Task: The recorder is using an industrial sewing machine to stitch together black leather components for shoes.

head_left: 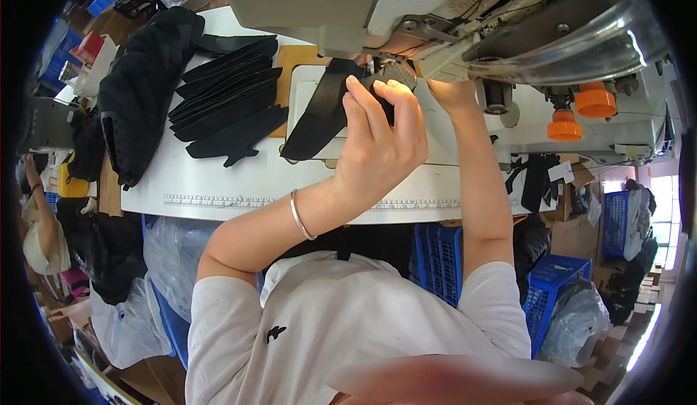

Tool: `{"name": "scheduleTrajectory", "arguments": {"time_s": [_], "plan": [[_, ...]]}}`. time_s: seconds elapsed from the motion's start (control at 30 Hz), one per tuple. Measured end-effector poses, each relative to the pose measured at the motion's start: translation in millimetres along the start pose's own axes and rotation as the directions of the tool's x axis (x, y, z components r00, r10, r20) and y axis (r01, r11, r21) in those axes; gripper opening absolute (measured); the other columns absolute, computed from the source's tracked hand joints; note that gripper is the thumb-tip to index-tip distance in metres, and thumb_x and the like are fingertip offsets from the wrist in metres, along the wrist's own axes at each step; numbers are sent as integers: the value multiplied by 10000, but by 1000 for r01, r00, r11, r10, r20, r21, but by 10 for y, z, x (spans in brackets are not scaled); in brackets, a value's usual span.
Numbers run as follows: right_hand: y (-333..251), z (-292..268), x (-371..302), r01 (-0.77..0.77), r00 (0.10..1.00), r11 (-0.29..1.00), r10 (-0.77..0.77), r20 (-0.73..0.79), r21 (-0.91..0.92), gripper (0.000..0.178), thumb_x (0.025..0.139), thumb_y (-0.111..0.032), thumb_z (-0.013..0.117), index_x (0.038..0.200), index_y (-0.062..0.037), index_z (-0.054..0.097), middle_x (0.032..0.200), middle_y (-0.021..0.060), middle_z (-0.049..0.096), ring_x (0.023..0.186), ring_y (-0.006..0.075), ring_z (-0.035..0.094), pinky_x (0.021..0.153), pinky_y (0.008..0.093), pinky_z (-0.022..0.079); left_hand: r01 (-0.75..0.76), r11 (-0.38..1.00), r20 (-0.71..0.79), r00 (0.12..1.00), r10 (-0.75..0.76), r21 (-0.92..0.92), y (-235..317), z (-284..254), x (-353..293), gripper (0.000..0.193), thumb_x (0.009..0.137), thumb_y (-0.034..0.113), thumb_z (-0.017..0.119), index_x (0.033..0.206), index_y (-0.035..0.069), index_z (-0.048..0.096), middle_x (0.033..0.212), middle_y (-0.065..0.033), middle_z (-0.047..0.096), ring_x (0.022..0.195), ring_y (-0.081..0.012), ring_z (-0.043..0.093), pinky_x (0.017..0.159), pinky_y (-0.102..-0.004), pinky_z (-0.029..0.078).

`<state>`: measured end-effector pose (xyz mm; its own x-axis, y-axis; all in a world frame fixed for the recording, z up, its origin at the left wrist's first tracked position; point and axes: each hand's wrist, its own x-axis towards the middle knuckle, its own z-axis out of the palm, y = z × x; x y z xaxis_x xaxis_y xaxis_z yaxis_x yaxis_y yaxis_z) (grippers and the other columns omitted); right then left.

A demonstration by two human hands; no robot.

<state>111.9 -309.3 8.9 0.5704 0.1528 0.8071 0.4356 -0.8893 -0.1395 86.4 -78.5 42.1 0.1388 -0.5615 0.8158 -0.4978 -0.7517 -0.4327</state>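
Step in hand: feeding a black fabric strip (323, 111) under the head of the sewing machine (450, 13), top centre of the frame; this looks like a seam being lined up or stitched.
Left hand (377, 140): fingers curled closed around the folded end of the strip, pinching it just in front of the needle area.
Right hand (446, 93): reaches in under the machine arm, touching the same strip's end; its fingers are mostly hidden, so I cannot tell how far closed it is.
Strip's place: lying slantwise on the white worktop (218, 187), centre, its upper end at the presser foot.
Next move calls for: a judgement only; keeping the edge straight and both sets of fingers clear of the needle.
Waiting pieces: a fan of black cut pieces (229, 93), upper left, beside a quilted black panel (141, 78).
Containers: blue plastic crates (552, 289), lower right, below the worktop; contents unclear. Clear plastic bags (577, 325) just beside them hold pale material.
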Motion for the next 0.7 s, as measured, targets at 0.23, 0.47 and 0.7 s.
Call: {"name": "scheduleTrajectory", "arguments": {"time_s": [0.23, 0.47, 0.7], "plan": [[-71, -102, -30, -184, 980, 969, 169, 102, 164, 245, 800, -58, 815, 1035, -55, 744, 1008, 95, 751, 938, 300, 713, 824, 397, 558, -60, 998, -22, 998, 60, -9, -105, 29, -20, 185, 804, 44, 638, 906, -81, 729, 919, -206, 609, 858, -467, 708, 738, -453, 587], [-133, -242, -29, -181, 930, 976, 210, 301, -122, 305, 815, -84, 811, 1113, -59, 748, 1107, 115, 753, 1029, 306, 715, 891, 401, 556, -90, 990, -31, 996, 87, -106, -212, 46, -63, 174, 795, 45, 635, 879, -79, 722, 933, -204, 620, 875, -447, 691, 761, -456, 581], [-35, -216, -158, -164, 930, 971, 210, 300, -172, 274, 869, -98, 791, 1132, -41, 740, 1114, 95, 754, 1046, 265, 710, 918, 375, 541, -98, 970, -84, 993, 81, -224, -289, 73, -85, 155, 781, 38, 634, 850, -83, 701, 931, -203, 622, 877, -423, 690, 795, -459, 596]]}}
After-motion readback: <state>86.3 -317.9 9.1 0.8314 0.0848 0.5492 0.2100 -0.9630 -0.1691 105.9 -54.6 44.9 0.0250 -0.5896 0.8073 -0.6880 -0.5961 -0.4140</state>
